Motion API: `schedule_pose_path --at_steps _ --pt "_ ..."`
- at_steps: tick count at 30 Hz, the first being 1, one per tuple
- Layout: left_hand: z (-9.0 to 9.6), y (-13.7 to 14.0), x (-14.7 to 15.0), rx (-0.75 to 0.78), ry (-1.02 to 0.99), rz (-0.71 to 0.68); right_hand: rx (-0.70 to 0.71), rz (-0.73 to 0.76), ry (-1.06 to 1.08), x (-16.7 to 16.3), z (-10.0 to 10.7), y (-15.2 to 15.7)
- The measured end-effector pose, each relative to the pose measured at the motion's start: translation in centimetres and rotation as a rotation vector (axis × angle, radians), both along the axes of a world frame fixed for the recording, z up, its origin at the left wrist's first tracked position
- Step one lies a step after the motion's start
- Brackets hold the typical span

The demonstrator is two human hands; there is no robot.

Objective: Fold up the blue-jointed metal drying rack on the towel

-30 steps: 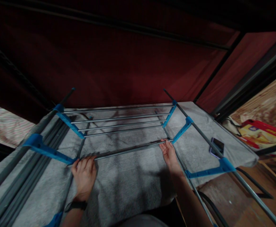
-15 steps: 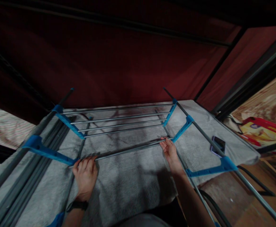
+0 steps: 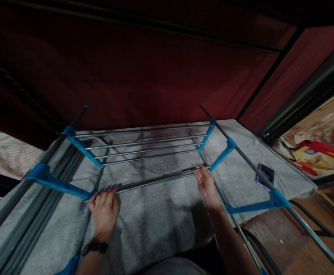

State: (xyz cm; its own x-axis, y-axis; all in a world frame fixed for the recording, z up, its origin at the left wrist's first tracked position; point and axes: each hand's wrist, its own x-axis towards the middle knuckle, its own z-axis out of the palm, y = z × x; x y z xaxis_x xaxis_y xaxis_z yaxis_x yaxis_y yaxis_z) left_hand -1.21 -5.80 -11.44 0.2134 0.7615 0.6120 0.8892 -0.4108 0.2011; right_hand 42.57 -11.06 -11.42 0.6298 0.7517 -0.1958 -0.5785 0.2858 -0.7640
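Observation:
A thin grey metal tube (image 3: 155,182) runs crosswise between the two sides of a rack with blue plastic brackets. My left hand (image 3: 105,210) is closed over its left end, beside the left blue bracket (image 3: 59,184). Near the other end, my right hand (image 3: 205,184) pinches the tube close to the right blue bracket (image 3: 222,154). Whether either tube end sits inside a bracket is hidden by my fingers. Farther back, several crossbars (image 3: 149,143) span between another pair of brackets.
Several loose grey tubes (image 3: 45,202) lie along the left on a grey blanket (image 3: 167,217). A phone (image 3: 265,175) rests at the right, near a long side pole. Beyond the blanket's edge is a red and yellow box (image 3: 321,158). Dark red fabric (image 3: 155,76) rises behind the rack.
Both hands keep their hold on the tube with hardly any movement. The view has shifted slightly.

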Motion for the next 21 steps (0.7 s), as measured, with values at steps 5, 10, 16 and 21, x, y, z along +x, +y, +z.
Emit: schedule_pose_path --at_steps 5,10,16,21 --pt "0.00 0.07 -0.03 -0.005 -0.005 0.008 0.022 0.002 0.017 0.01 0.01 -0.33" --pt "-0.15 0.07 -0.11 -0.030 -0.007 0.009 0.053 0.026 0.029 -0.04 -0.07 -0.25" --pt "0.09 -0.13 0.06 -0.033 -0.015 0.001 0.029 0.027 0.015 -0.20 -0.45 -0.09" --pt "0.22 -0.15 0.13 -0.040 -0.014 0.010 0.032 0.007 0.021 -0.30 -0.65 -0.22"
